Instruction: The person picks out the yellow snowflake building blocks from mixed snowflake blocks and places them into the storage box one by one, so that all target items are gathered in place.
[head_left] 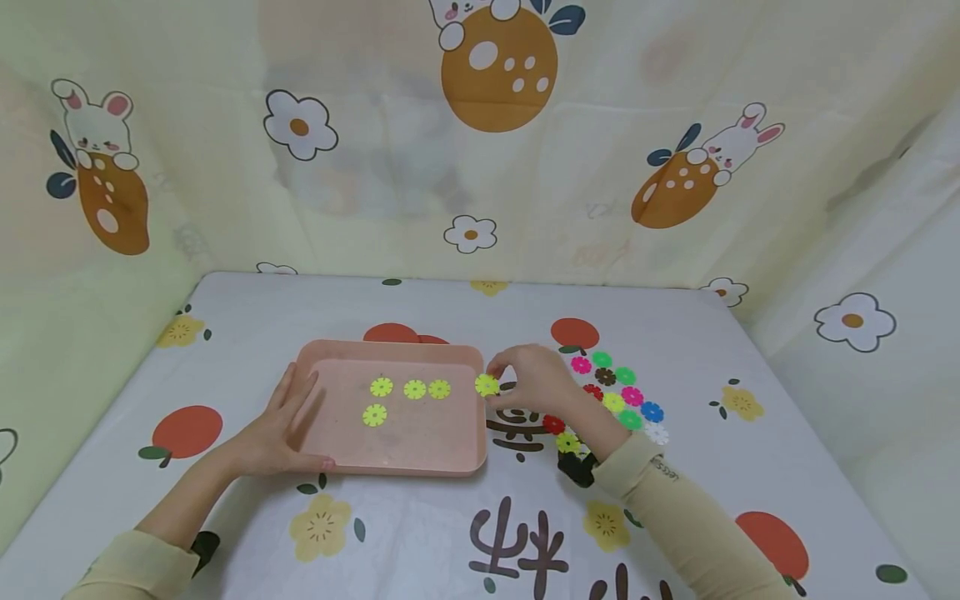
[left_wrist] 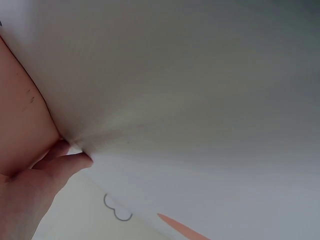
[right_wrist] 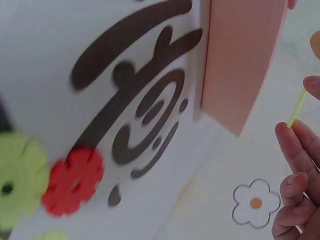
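A pink tray (head_left: 427,442) lies on the table with several yellow-green flower pieces in it, among them one (head_left: 374,415) below the others. My left hand (head_left: 281,429) rests along the tray's left side, fingers spread and thumb at the near edge. In the left wrist view that hand (left_wrist: 40,182) touches the tray's side (left_wrist: 22,115). Over the tray's right rim, my right hand (head_left: 536,382) pinches a yellow-green flower piece (head_left: 487,384) between thumb and finger. The right wrist view shows this piece (right_wrist: 297,108) edge-on in the hand (right_wrist: 300,165), beside the tray's wall (right_wrist: 240,65).
To the right of the tray lies a loose group of flower pieces in several colours, such as blue (head_left: 652,412), red (head_left: 553,424) and white (head_left: 656,433), partly under my right forearm. A printed curtain (head_left: 375,192) hangs behind the table.
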